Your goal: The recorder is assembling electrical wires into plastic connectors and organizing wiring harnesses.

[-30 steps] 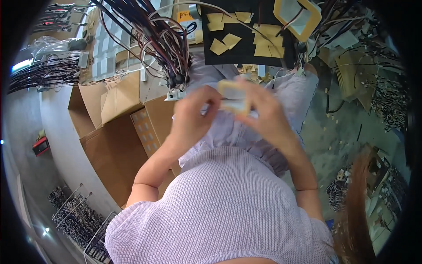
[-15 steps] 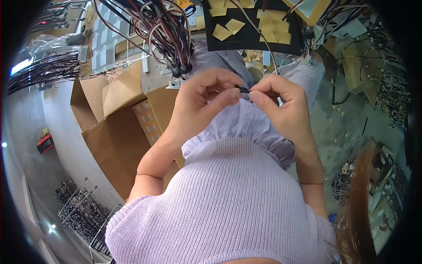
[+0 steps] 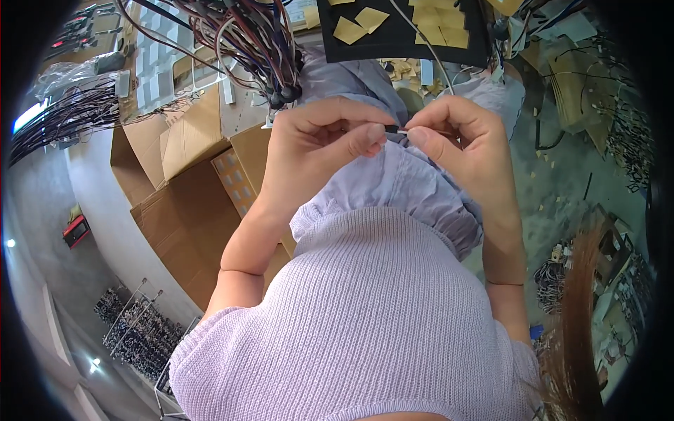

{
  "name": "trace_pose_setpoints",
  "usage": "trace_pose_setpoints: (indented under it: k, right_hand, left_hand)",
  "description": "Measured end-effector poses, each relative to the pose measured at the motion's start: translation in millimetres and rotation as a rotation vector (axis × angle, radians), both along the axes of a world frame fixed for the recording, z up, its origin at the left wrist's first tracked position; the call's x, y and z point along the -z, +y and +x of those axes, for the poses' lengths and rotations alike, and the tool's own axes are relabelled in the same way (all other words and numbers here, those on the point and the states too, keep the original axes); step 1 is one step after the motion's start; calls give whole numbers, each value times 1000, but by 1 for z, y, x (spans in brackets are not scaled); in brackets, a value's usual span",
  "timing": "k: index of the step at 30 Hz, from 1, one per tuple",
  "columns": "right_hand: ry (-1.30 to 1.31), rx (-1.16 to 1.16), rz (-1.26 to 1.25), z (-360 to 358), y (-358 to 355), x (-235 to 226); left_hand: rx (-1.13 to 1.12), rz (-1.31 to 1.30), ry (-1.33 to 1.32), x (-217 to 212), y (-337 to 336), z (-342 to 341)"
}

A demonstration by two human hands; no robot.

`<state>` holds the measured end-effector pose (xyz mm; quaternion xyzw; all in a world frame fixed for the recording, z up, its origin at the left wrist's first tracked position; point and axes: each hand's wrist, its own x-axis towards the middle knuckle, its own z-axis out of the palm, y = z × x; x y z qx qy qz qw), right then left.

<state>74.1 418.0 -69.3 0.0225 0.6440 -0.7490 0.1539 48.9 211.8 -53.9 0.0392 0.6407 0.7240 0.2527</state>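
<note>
Currently left hand (image 3: 316,151) and right hand (image 3: 460,144) meet over the lap, fingers (image 3: 368,137) of both pinched shut on a thin wire (image 3: 397,130) held between the fingertips. Wire end is small; detail unclear. Bundle of dark cables (image 3: 246,42) hangs just above the hands. Open cardboard boxes (image 3: 186,189) sit to the left, black mat (image 3: 400,31) with tan patches ahead.

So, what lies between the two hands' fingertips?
In the head view, a thin dark wire piece bridges the left hand and right hand.
</note>
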Motion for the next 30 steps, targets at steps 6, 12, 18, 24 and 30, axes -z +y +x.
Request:
trace_pose_setpoints:
  k: [6,12,18,24,30]
  right_hand:
    - [62,20,-57,2,2,-7]
    - [317,-67,275,1,-5,-25]
    - [378,6,454,7,-11,-37]
    - [362,-24,469,6,-10,-41]
    - [308,-13,457,6,-10,-42]
  left_hand:
    - [119,260,-259,1,5,-2]
    - [447,853,-596,10,11,6]
    - [517,1020,-612,21,11,7]
    - [547,1004,-622,23,9,9]
    - [629,874,-517,19,10,1]
